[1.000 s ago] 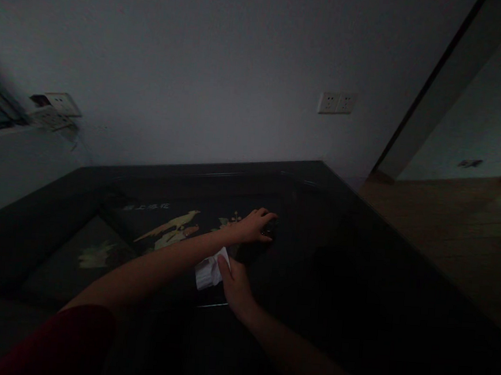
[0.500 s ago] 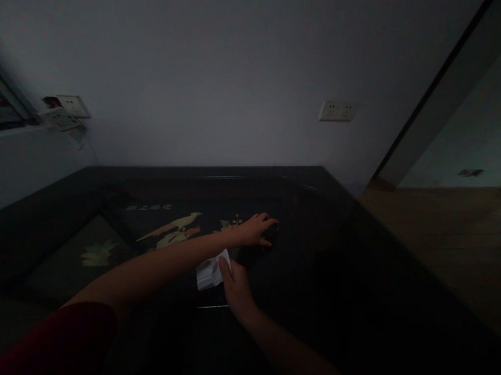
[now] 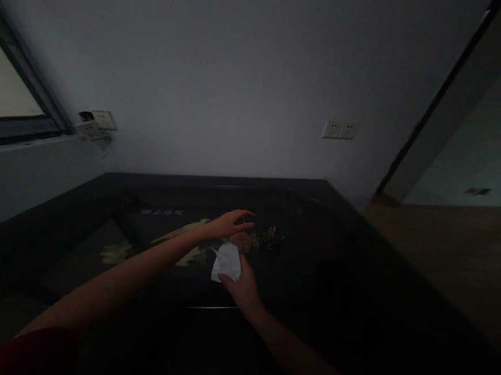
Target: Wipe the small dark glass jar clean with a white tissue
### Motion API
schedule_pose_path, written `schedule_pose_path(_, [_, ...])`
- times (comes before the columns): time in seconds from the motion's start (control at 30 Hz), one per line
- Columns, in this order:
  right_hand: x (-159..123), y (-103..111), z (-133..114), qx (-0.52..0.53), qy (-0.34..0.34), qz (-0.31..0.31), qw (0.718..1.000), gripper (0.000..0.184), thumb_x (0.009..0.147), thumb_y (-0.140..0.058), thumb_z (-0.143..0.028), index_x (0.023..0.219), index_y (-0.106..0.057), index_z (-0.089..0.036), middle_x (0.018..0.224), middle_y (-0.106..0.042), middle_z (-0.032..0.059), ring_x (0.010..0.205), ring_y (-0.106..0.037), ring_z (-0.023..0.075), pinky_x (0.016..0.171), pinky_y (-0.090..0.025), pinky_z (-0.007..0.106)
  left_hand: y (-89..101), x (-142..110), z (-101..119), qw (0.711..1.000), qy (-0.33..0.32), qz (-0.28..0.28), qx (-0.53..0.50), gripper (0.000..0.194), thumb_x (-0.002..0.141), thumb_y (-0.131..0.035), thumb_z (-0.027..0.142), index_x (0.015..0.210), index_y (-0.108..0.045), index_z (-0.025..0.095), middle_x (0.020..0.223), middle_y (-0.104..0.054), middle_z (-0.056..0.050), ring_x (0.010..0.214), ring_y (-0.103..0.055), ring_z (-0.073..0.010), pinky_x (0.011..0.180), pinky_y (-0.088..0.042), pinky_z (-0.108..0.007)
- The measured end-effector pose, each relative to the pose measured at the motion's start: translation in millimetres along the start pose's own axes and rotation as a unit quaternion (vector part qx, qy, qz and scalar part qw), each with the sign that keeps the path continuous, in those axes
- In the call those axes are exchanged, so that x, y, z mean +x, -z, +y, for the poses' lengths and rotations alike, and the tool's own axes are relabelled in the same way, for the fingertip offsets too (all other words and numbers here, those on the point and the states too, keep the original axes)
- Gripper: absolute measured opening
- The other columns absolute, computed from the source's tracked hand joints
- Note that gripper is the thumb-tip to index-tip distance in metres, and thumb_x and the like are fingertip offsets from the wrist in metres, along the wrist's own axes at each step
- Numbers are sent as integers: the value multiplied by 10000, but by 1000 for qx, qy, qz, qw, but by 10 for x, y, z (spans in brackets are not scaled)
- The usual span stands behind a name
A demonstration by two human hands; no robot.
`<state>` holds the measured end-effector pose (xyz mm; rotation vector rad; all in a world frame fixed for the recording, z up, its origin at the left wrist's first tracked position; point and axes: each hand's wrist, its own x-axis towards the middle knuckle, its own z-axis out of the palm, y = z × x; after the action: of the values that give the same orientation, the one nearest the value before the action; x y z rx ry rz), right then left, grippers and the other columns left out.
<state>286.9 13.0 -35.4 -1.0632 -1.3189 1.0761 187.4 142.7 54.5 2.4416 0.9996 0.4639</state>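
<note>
My left hand (image 3: 229, 223) is over the dark table, fingers apart and holding nothing. To its right stands a small dark object with glinting edges (image 3: 272, 237), apart from the fingers; it looks like glass, but the gloom hides its kind. My right hand (image 3: 246, 286) grips a folded white tissue (image 3: 228, 262) between thumb and fingers, just nearer to me than the left hand. Whether the tissue touches the tabletop I cannot tell.
The dark glossy table (image 3: 357, 265) bears a bird-and-flower picture and pale lettering (image 3: 162, 212). Behind it is a wall with a double socket (image 3: 340, 130). A power strip (image 3: 92, 130) hangs by the window (image 3: 12, 76) at left. Wooden floor (image 3: 441, 237) lies at right.
My left hand has let go of the glinting object and drawn back to the left. My right hand has brought the tissue slightly forward. The view has tilted up a little.
</note>
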Motion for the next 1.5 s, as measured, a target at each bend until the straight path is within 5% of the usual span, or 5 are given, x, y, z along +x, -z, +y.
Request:
schedule_pose_path(0.23, [4, -9, -22, 27, -5, 24, 999, 731, 607, -663, -176, 1293, -419, -112, 1268, -567, 174, 1156, -557, 290, 1014, -395, 458, -186, -1000, -351, 941, 136, -22, -309, 553, 764, -648, 394, 1246, -447, 213, 1212, -612, -116, 1097, -595, -222, 905, -467, -394])
schedule_pose_path(0.43, [-46, 32, -189, 66, 12, 73, 995, 570, 658, -675, -266, 1186, -483, -174, 1204, -607, 118, 1100, -584, 260, 973, -435, 416, -458, -1126, -71, 910, 110, -15, -400, 535, 749, -666, 256, 1237, -451, 224, 1264, -585, -93, 1137, -569, -228, 927, -456, -399])
schedule_pose_path(1.03, [-143, 1335, -398, -41, -114, -2, 993, 699, 609, -714, -236, 1266, -479, -188, 675, -557, -60, 519, -566, 112, 467, -399, 210, -848, -521, 397, 987, 8, -35, -158, 691, 729, -671, 178, 1353, -375, 182, 1060, -640, -83, 929, -627, -219, 807, -500, -361])
schedule_pose_path(1.3, [-108, 1469, -98, -302, -35, 50, 951, 472, 684, -590, -145, 1155, -603, -170, 878, -602, 31, 553, -525, 112, 566, -474, 289, -1007, -484, 360, 998, -34, 45, 19, 542, 748, -635, 150, 1263, -475, 199, 1273, -504, -119, 1190, -473, -278, 1000, -386, -463])
schedule_pose_path(1.5, [-213, 1324, -191, -479, 73, 33, 874, 390, 865, -449, -209, 1232, -574, -168, 1254, -552, 138, 1146, -536, 256, 979, -435, 423, -1242, -652, 528, 987, -106, -4, 120, 457, 887, -476, 244, 1325, -410, 134, 1422, -403, -175, 1354, -322, -281, 1092, -290, -467])
